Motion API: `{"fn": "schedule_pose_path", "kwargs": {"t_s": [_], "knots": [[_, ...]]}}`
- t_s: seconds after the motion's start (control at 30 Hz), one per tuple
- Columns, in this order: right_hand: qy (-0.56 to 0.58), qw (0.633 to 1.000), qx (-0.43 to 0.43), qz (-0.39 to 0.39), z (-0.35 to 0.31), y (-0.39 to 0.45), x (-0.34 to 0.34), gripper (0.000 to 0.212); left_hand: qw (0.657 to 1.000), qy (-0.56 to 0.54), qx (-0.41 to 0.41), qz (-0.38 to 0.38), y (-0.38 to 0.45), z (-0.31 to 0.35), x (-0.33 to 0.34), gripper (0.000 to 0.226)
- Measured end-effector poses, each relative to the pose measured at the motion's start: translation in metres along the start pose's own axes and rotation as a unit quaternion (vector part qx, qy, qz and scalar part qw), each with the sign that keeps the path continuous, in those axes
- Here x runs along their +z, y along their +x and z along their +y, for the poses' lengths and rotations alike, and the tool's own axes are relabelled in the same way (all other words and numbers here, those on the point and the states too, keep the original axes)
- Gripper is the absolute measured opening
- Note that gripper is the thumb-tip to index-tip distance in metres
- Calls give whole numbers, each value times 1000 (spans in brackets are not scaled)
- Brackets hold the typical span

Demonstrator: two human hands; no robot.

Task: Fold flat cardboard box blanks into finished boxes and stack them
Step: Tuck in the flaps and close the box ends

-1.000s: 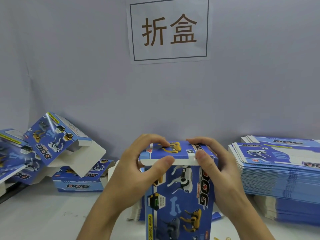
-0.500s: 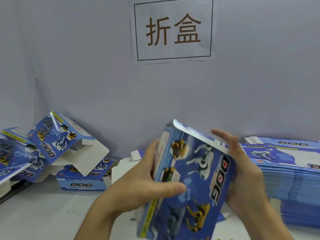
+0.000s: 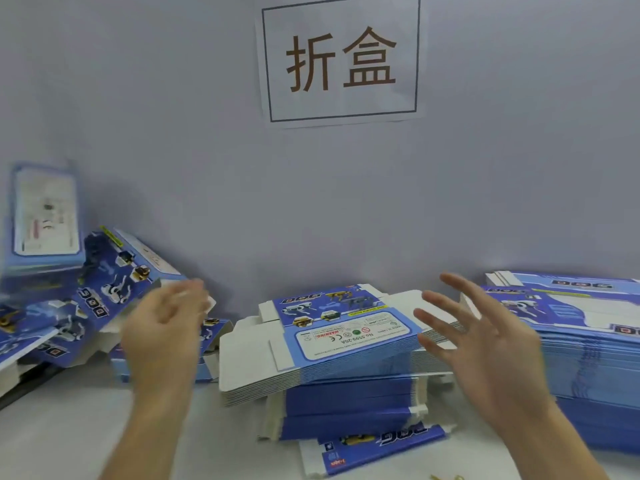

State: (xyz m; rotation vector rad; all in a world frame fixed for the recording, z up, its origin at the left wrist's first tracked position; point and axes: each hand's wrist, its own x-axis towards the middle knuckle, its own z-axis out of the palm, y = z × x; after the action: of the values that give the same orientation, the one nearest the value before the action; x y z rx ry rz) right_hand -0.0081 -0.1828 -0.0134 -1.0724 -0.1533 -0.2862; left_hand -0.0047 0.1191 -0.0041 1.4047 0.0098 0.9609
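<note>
a grey wall [image 3: 173, 98] with a paper sign [image 3: 341, 58] backs the white table [image 3: 62, 434]. a tall stack of blanks [image 3: 588, 358] sits at right, cut off by the edge; a smaller middle stack [image 3: 346, 362] lies between the hands. folded boxes [image 3: 114, 289] tumble at left. one box [image 3: 45, 220], blurred, is in the air at far left above them, touching neither hand. the right hand [image 3: 485, 344] hovers with fingers spread, holding nothing. the left hand [image 3: 166, 327] is blurred, fingers loosely bent, empty.
</note>
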Motion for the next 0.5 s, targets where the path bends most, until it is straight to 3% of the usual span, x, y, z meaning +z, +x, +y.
{"fn": "schedule_pose_path", "kwargs": {"t_s": [0.03,0.07,0.13,0.17,0.2,0.23,0.4,0.5], "knots": [[-38,999,-2,5,2,1,2,29,994,104,40,-22,-6,-6,11,14],[-82,997,-6,14,4,3,4,25,971,205,73,-94,-13,-14,24,26],[-171,985,-8,22,10,6,5,23,878,375,77,-286,-31,-21,45,61],[-212,977,-3,20,13,7,5,24,820,450,77,-346,-39,-22,51,66],[-244,970,6,16,15,7,5,25,772,504,89,-378,-45,-23,55,64],[-264,964,20,12,18,7,5,24,745,534,95,-388,-48,-23,57,60],[-300,950,88,-12,31,9,5,13,747,534,69,-390,-44,-6,56,53],[-287,955,81,-2,35,8,8,5,759,512,42,-399,-39,-3,54,51]]}}
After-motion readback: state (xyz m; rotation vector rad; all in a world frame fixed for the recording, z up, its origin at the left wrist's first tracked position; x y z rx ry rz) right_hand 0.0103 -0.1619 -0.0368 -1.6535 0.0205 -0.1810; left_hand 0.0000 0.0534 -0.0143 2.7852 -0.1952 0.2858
